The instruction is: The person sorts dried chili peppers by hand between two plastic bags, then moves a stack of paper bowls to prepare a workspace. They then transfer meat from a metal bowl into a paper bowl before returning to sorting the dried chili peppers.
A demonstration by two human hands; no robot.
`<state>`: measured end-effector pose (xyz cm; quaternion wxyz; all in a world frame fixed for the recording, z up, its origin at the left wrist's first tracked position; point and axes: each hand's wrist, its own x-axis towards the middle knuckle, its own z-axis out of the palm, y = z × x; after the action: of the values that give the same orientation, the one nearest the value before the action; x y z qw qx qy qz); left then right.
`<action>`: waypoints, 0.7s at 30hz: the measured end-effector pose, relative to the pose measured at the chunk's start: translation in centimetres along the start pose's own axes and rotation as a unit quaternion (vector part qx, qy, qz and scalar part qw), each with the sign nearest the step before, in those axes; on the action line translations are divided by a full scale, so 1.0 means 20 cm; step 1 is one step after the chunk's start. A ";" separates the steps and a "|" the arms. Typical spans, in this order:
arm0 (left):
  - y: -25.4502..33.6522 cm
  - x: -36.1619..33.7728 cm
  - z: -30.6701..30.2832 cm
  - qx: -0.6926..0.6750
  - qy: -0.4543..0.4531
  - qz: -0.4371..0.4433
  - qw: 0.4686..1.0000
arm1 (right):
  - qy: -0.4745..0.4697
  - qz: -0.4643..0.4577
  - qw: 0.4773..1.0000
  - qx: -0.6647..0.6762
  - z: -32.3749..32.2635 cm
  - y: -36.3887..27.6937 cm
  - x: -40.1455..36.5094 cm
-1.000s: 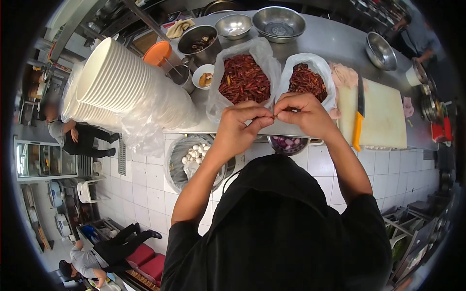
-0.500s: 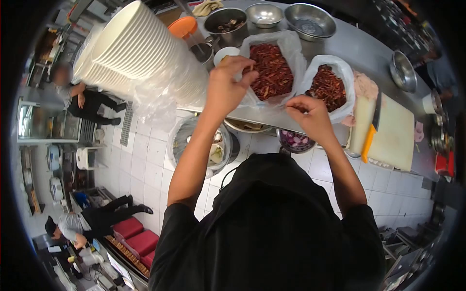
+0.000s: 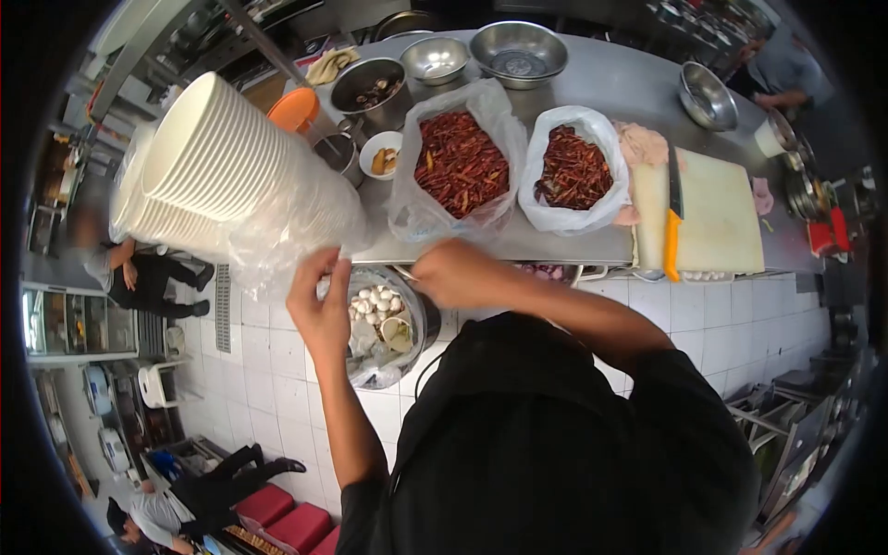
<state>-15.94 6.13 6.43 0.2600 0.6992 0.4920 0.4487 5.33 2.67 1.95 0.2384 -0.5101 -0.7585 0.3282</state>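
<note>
My left hand (image 3: 318, 301) is at the left rim of a bin lined with a clear plastic bag (image 3: 377, 372). Its thumb and forefinger are drawn close, with a whitish bit at the tips that I cannot identify. Curled closed, my right hand (image 3: 453, 273) is over the bin's right rim, just below the counter edge; its fingertips are hidden. Inside the bin are white round pieces (image 3: 376, 302) and a pale cup (image 3: 398, 333). Above my hands on the counter stand a large plastic bag of dried red chillies (image 3: 461, 166) and a smaller one (image 3: 573, 168).
Left on the counter lean stacked white tubs (image 3: 208, 153) in plastic wrap. At right, a yellow-handled knife (image 3: 673, 217) lies across a cutting board (image 3: 717, 208). Metal bowls (image 3: 518, 51) and a pot (image 3: 370, 92) stand behind. Two people are at left, another at far right.
Both hands have left the chilli bags and come down to the bin, my right hand crossing leftward. The view has shifted, and a small white bowl is now uncovered.
</note>
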 end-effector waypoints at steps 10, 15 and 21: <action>-0.23 -0.32 0.06 -0.114 -0.013 -0.130 0.985 | 0.246 0.319 0.860 -0.315 -0.65 1.01 -0.53; -0.01 -0.17 0.21 -0.112 -0.054 -0.062 0.990 | 0.251 0.321 0.856 -0.318 -0.62 1.10 -0.49; 0.17 -0.09 0.33 -0.125 -0.106 -0.010 0.986 | 0.376 0.218 0.872 -0.223 -0.67 1.12 -0.55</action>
<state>-8.73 3.72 5.34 0.4001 0.7001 0.4087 0.4276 32.53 1.78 -5.90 0.3077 -0.7872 -0.5340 -0.0226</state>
